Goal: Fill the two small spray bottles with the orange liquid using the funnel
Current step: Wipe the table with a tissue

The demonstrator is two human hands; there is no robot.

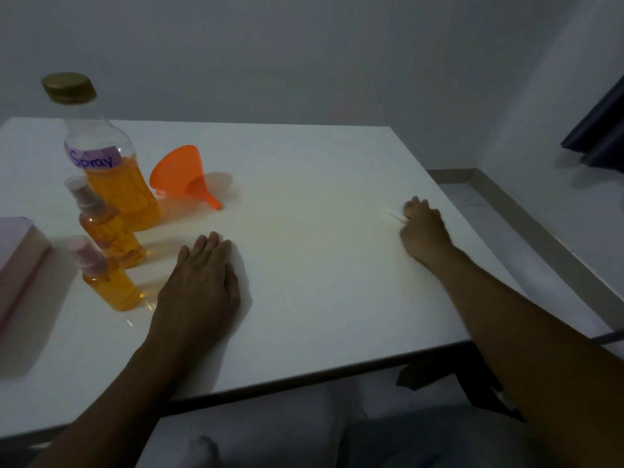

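Left hand is lying flat on the desk, palm down, fingers straight, holding nothing. It's just right of the small bottles. Right hand is way over near the right edge with its fingers curled under. There's a thin pale sliver poking out beside them, but honestly I can't tell if it's pinching that or just resting there.

Going from the left: a pink box is half out of shot at the edge. Next come the two little ones, the near spray bottle and the far spray bottle right behind it. Both stand upright with their pump tops on and orange liquid up to about the shoulder. Just behind them is the big bottle with a purple "Spray" label, gold cap on, roughly half full of orange. Right of that, the orange funnel is tipped on its side, spout pointing toward the near right, not in anything.

So my read is the filling is basically finished. Both small bottles look full and closed, the big one is capped and the funnel is set aside. If anything's left, it's probably just pulling the hands back. A top-up would mean unscrewing a pump, standing the funnel in that neck and uncapping the big bottle first.
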